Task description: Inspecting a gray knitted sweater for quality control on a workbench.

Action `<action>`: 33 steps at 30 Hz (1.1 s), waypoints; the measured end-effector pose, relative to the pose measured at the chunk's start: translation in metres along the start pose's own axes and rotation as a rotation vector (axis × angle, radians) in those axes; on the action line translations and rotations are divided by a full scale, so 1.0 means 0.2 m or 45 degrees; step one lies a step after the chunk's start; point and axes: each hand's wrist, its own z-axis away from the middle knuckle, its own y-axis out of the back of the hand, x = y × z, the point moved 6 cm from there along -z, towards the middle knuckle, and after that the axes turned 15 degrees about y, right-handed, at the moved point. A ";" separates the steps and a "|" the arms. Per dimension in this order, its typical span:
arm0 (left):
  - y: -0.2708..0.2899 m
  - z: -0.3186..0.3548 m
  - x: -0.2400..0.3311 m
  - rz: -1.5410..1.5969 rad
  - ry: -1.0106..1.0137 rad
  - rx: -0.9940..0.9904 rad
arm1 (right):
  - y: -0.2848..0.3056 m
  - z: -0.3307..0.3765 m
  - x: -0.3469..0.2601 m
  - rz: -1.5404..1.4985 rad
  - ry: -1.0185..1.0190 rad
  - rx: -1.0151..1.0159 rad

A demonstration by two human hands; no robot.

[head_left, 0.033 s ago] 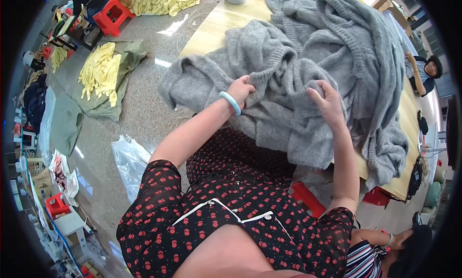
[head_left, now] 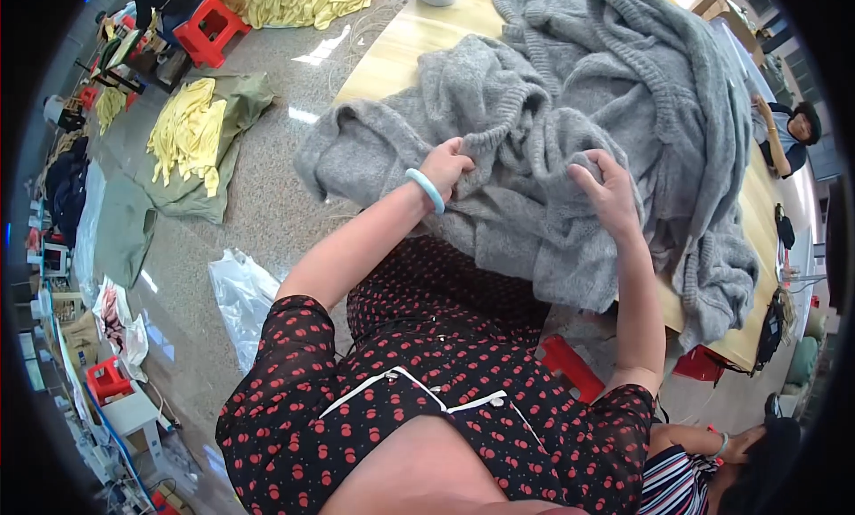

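Observation:
A big heap of grey knitted garments lies on a light wooden table, and its near edge hangs over towards me. My left hand, with a pale blue-green bangle on the wrist, is closed on a fold of the grey knit at the left of the heap. My right hand pinches another fold a little further right, knuckles up. Both forearms reach up from my dark red-spotted dress.
On the floor to the left, yellow garments lie on a green cloth, with a red stool beyond and a clear plastic bag nearer. A second red stool stands under the table. One person sits at the right, another at lower right.

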 end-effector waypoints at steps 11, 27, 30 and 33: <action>-0.13 0.10 0.26 -1.392 -0.681 0.495 | 0.01 0.04 -0.10 0.522 0.259 -0.046; -0.24 0.27 0.42 -1.800 -0.566 0.473 | 0.38 0.01 -0.23 0.387 0.437 0.507; -0.26 0.34 0.47 -1.007 -0.231 0.225 | 0.39 0.04 -0.41 0.367 0.629 0.655; -0.26 0.33 0.43 -0.812 -0.193 0.116 | 0.24 0.04 -0.45 0.444 0.770 0.527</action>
